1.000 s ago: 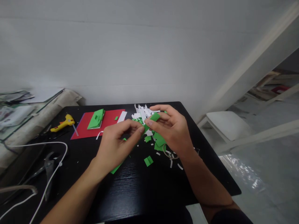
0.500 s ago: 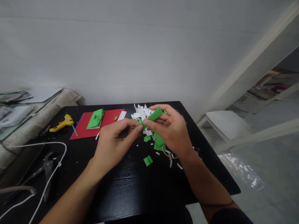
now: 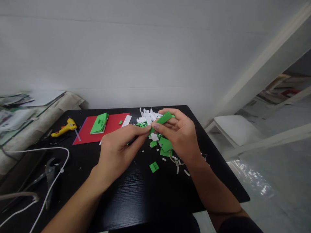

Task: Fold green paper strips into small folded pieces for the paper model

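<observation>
Above the black table, my right hand (image 3: 178, 132) pinches a folded green paper strip (image 3: 164, 118) between thumb and fingers, the strip slanting up to the right. My left hand (image 3: 122, 142) is closed in a pinch at the strip's lower left end, its fingertips meeting the right thumb; the strip's end is mostly hidden there. Behind and below the hands lies a heap of white paper scraps (image 3: 148, 114) and green paper pieces (image 3: 165, 144). A small folded green piece (image 3: 154, 167) rests apart, nearer to me.
At left, a red sheet (image 3: 84, 136) carries a stack of folded green paper (image 3: 99, 123). Beside it are a yellow glue gun (image 3: 65, 127), pliers (image 3: 50, 174) and a white cable (image 3: 68, 155). A tape ring (image 3: 170, 158) lies under my right wrist. A white stool (image 3: 235, 129) stands right of the table.
My left fingers have closed more tightly and turned over at the strip's lower end, moving slightly right. My right hand, with the strip, has shifted a little to the right.
</observation>
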Motion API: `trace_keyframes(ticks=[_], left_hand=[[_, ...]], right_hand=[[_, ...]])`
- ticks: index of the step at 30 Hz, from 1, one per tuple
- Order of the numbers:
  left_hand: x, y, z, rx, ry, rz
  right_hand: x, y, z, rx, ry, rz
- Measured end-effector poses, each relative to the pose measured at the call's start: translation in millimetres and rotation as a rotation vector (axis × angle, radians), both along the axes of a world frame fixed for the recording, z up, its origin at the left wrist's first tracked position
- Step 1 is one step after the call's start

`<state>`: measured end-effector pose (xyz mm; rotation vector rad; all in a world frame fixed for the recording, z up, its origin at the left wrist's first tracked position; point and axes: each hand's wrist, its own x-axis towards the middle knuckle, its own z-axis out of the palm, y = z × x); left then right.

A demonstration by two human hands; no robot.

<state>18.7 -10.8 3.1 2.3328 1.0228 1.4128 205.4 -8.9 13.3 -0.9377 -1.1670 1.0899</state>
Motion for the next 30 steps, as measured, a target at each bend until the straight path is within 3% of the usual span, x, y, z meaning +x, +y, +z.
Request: trace_keyframes(ticks=[8, 18, 25, 30], left_hand=[[3.5, 1.5, 0.9, -0.231, -0.100, 0.036], [1.5, 1.7, 4.8, -0.259, -0.089, 0.000], [-2.0, 0.3, 4.6, -0.258, -0.056, -0.003], [-0.3, 0.9, 3.3, -0.244, -0.082, 0.006]], right_hand=[[0.5, -0.9, 1.2, 0.003, 0.050, -0.001], [-0.1, -1.3, 0.9, -0.001, 0.028, 0.010], [8.4, 5.7, -2.3, 0.129, 0.044, -0.136], [6.1, 5.1, -4.2, 0.120, 0.082, -0.116]])
